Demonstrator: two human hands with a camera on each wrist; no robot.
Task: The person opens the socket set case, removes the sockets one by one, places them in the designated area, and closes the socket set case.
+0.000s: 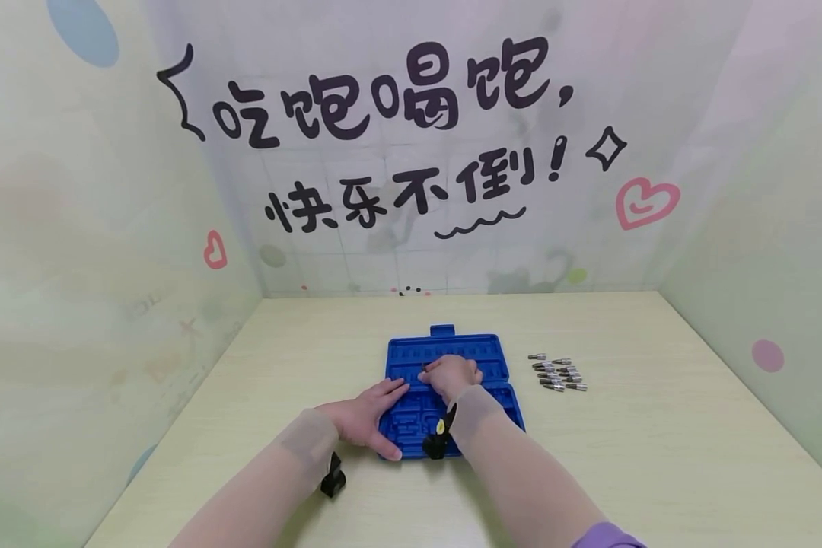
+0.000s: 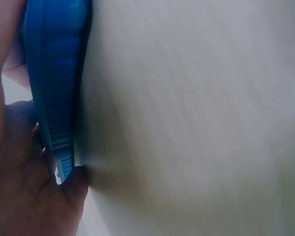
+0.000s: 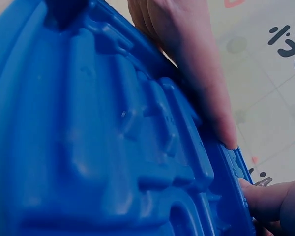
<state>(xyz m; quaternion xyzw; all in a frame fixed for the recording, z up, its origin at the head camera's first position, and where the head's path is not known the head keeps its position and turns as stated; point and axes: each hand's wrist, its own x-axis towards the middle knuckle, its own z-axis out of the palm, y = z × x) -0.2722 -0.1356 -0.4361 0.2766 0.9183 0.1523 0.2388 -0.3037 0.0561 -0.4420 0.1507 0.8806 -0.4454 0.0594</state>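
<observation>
A blue plastic tool case [image 1: 404, 441] lies unfolded on the table, its moulded slots facing up. My left hand [image 1: 364, 415] rests along the case's left side, fingers stretched over the edge and thumb at the front corner. Over the far half of the case is my right hand [image 1: 452, 374], with thumb and fingers pinching a small metal bit [image 3: 263, 182]. Most of that bit is hidden by the fingers. In the left wrist view, the left hand [image 2: 34, 182] touches the side wall of the case [image 2: 59, 88].
To the right of the case, several silver bit sockets [image 1: 555, 373] lie in a loose group on the pale wooden table [image 1: 630, 457]. Printed walls close in the table at the back and both sides. A latch tab [image 1: 442, 331] sticks out from the case's far edge.
</observation>
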